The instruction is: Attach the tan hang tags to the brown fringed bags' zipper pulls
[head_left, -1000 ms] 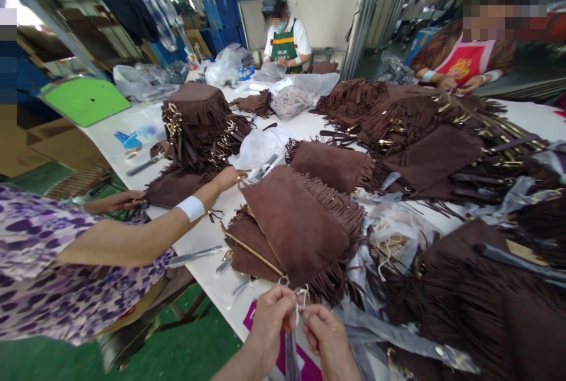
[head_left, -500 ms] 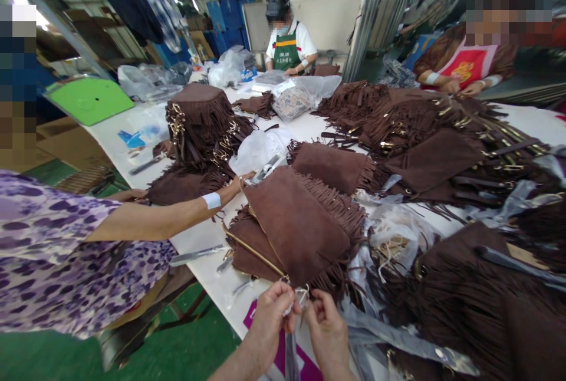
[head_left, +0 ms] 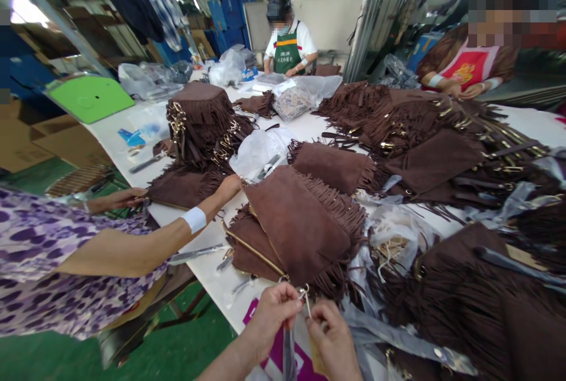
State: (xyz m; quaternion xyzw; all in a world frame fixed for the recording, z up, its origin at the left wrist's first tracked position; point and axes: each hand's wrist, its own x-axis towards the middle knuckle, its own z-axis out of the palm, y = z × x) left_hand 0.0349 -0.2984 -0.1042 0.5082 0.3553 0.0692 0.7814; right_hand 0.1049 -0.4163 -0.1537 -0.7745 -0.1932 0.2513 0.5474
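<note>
My left hand [head_left: 275,313] and right hand [head_left: 332,334] pinch string [head_left: 308,305], six o'clock of the bag [head_left: 298,216]. I'm probably tying; next needs tension.

A green board [head_left: 86,101] sits near cardboard boxes [head_left: 73,144]; a checked cloth [head_left: 163,15] hangs left of blue boxes [head_left: 225,18].

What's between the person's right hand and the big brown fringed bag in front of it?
In the head view, a thin white cord runs from the right hand up toward the near corner of the brown bag.
</note>
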